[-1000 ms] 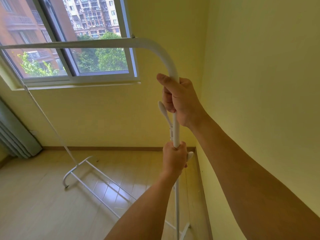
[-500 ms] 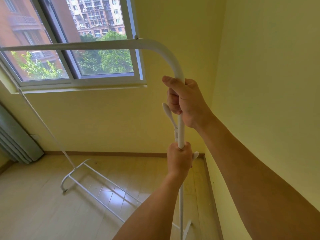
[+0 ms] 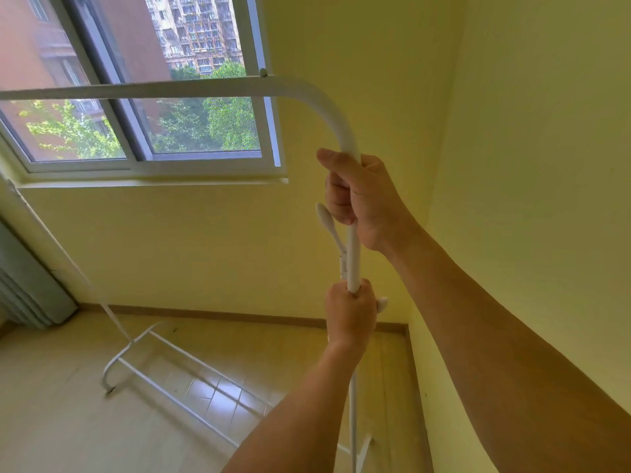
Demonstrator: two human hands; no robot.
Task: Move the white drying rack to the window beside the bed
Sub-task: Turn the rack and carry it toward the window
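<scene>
The white drying rack is a tall tube frame; its top bar crosses in front of the window and bends down into an upright post at centre. My right hand grips that post just below the bend. My left hand grips the same post lower down, under a white side hook. The rack's base bars lie low over the wooden floor, with one curved foot at the left. No bed shows in this view.
Yellow walls meet in a corner just behind the post, with the right wall very close to my right arm. A grey curtain hangs at the left edge. Pale wooden floor spreads below the window.
The view has closed in on the corner and tilted up slightly. The rack has shifted right and toward the window wall. Both hands keep the same grip on the post.
</scene>
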